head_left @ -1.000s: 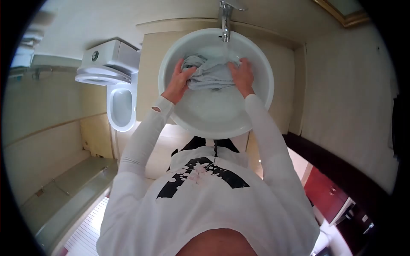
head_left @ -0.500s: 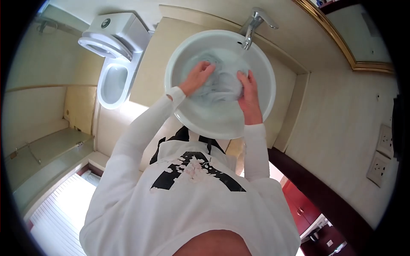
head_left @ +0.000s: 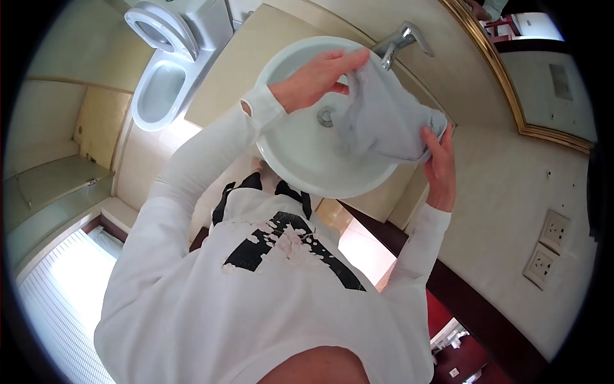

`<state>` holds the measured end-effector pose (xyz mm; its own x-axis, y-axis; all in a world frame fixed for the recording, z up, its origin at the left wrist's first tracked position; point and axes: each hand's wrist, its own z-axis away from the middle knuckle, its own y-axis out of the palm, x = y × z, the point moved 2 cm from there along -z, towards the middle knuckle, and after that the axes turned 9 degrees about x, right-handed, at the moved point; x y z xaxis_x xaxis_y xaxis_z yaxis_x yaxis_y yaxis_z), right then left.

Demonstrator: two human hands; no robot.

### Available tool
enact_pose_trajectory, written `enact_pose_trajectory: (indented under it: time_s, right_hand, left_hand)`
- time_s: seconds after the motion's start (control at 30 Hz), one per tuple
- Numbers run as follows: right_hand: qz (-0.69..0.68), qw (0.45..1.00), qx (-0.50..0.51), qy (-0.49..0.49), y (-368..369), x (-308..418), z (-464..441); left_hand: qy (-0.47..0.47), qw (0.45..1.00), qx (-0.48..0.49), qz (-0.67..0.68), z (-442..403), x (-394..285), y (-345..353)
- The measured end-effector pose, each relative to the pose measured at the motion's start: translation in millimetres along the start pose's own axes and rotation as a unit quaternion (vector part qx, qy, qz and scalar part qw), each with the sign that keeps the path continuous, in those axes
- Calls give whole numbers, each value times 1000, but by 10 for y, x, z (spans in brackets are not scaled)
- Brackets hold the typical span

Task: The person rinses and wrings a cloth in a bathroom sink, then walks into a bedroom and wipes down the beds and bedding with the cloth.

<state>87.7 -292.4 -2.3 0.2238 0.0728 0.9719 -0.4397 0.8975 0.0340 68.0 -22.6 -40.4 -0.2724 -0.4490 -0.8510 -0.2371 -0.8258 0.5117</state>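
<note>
In the head view, we hold the cloth [head_left: 389,118] spread between both hands, above the right side of the basin [head_left: 291,153]. The left hand [head_left: 320,78] is at the upper-left corner of the cloth, near the tap [head_left: 398,43]; its thumb and fingers are closed on the edge. The right hand [head_left: 440,163] is at the opposite end, outside the basin rim; its thumb and fingers are clamped on bunched fabric. The cloth slopes between these two grips and covers part of the rim on the right. To the left of the cloth, we see the drain [head_left: 325,116] in the basin floor. The basin sits on the counter [head_left: 236,57]. The toilet [head_left: 163,86] stands beside the counter, on our left.
</note>
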Motion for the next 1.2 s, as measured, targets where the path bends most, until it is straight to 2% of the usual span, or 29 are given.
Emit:
enact_pose_trajectory:
  time_s: [0.1, 0.17, 0.2, 0.23, 0.27, 0.33, 0.37, 0.43, 0.47, 0.5, 0.53, 0.57, 0.6, 0.63, 0.67, 0.7, 0.77, 0.83, 0.87, 0.93, 0.97, 1.03, 1.07, 1.13, 1.2]
  right_hand:
    - [-16, 998, -41, 40, -427, -413, -70]
    - [-35, 996, -79, 32, -390, -744, -142]
    - [-54, 991, -119, 26, -328, -888, -165]
    - [-70, 992, -101, 30, -174, -1005, -196]
    - [-86, 992, -84, 35, -17, -1134, -220]
    - [-34, 984, -86, 153, 91, -1610, -290]
    - [-35, 984, -86, 153, 164, -1783, -289]
    - [116, 977, -75, 160, 240, -2066, -324]
    - [117, 978, -75, 159, 198, -2182, -366]
    - [204, 971, -115, 39, 224, -2069, -420]
    - [287, 942, -152, -82, 255, -1955, -430]
    - [221, 969, -105, -30, 159, -1850, -395]
    - [155, 986, -57, 21, 323, -1198, -316]
    - [158, 985, -45, -44, 393, -777, -290]
    - [161, 980, -34, -108, 417, -446, -256]
    - [132, 986, -23, -100, 353, -196, -223]
    - [110, 990, -8, -93, 264, 128, -160]
    - [106, 970, 18, -217, 281, 379, -102]
    - [110, 969, 22, -218, 327, 494, -87]
    - [193, 960, -79, -189, 377, 659, -37]
    - [195, 959, -77, -191, 336, 707, -40]
    - [159, 968, -93, -171, 207, 797, -56]
    - [159, 968, -93, -172, 228, 841, -53]
    - [98, 966, -125, -204, 280, 971, -6]
    - [99, 963, -128, -215, 299, 1074, 46]
  left_hand:
    - [9, 998, -52, 21, 82, 207, -110]
    - [12, 997, -77, 19, 122, 515, -251]
    - [-45, 987, -142, -52, 161, 704, -360]
    - [-102, 966, -205, -122, 211, 863, -469]
    - [-104, 966, -204, -124, 265, 967, -534]
    - [-295, 924, -150, -193, 391, 1200, -641]
    - [-295, 923, -150, -194, 456, 1337, -654]
    - [-263, 921, -90, -272, 552, 1528, -629]
    - [-262, 921, -91, -272, 558, 1561, -666]
    - [-223, 925, -44, -305, 558, 1511, -641]
    - [-184, 924, 3, -336, 562, 1470, -604]
    - [-183, 925, 2, -334, 544, 1446, -568]
    - [-162, 949, 2, -270, 491, 1166, -385]
    - [-139, 969, 3, -204, 431, 868, -205]
    - [-60, 960, 46, -271, 380, 570, -41]
    - [21, 938, 89, -335, 313, 306, 126]
    - [237, 886, 147, -371, 28, -57, 412]
    - [202, 922, 206, -257, -78, -487, 733]
    - [207, 922, 203, -256, -134, -636, 817]
    - [160, 905, 214, -331, -219, -779, 903]
    - [162, 905, 213, -331, -236, -797, 865]
    - [86, 933, 125, -326, -314, -796, 675]
    - [87, 933, 125, -327, -323, -759, 564]
    - [37, 982, 61, -176, -317, -502, 211]
    - [-20, 966, 13, -257, -363, -43, -202]
